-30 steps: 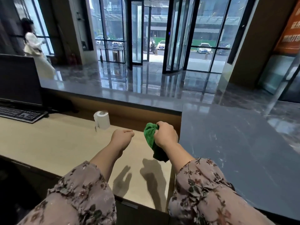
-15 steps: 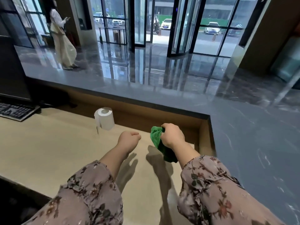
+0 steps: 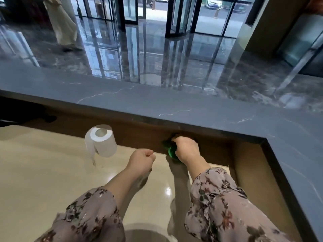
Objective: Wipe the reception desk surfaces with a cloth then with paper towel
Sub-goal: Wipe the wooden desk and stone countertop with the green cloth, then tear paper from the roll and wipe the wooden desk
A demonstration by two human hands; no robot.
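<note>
My right hand [image 3: 186, 150] grips a bunched green cloth [image 3: 171, 151] at the back of the beige lower desk [image 3: 43, 180], close under the overhang of the dark grey stone counter [image 3: 174, 105]. Most of the cloth is hidden by the hand and the shadow. My left hand [image 3: 140, 160] is curled into a fist over the beige desk and holds nothing. A white paper roll [image 3: 101, 140] stands upright to the left of both hands, with a loose sheet hanging down its left side.
The brown wooden back panel [image 3: 139, 135] and a side panel [image 3: 248, 172] wall in the lower desk's right corner. The grey counter wraps round on the right [image 3: 297, 163]. A person [image 3: 61, 23] walks across the glossy lobby floor beyond.
My right hand has carried the cloth forward, from above the desk to the back panel under the counter edge. My view has tilted down and closer; the keyboard and monitor have left the frame.
</note>
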